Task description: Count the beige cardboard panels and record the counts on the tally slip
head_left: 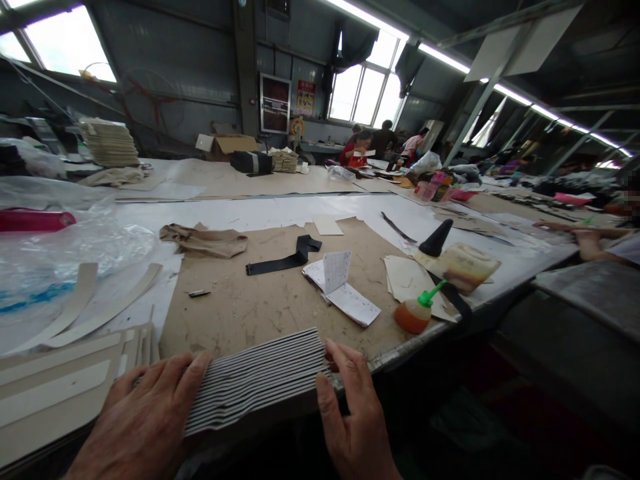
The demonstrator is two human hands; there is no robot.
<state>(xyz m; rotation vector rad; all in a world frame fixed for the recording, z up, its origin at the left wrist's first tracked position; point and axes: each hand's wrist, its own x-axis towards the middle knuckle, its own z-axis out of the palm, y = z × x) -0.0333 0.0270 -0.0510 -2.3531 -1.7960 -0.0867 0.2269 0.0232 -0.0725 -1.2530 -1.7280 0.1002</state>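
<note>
A stack of thin grey-white boards (pixel 260 377), seen edge-on as many layers, lies at the table's front edge. My left hand (pixel 145 407) grips its left end, with the fingers over the top and the thumb hidden. At the other end, my right hand (pixel 353 407) has its thumb on the near corner and bent fingers against the end face. Left of my left hand, flat grey boards with paler strips (pixel 55 387) are piled up. Beyond the stack lie an opened notebook (pixel 343 290), a black strap (pixel 280 262) and a small dark pen-like piece (pixel 199 293).
To the right are a squeeze bottle of orange liquid (pixel 413 315) with a green nozzle, and a plastic container (pixel 467 265). Clear plastic wrap (pixel 75 247) and curved strips (pixel 107 313) lie left. A brown cloth (pixel 205 240) is farther back. A co-worker's hand (pixel 587 243) appears at right.
</note>
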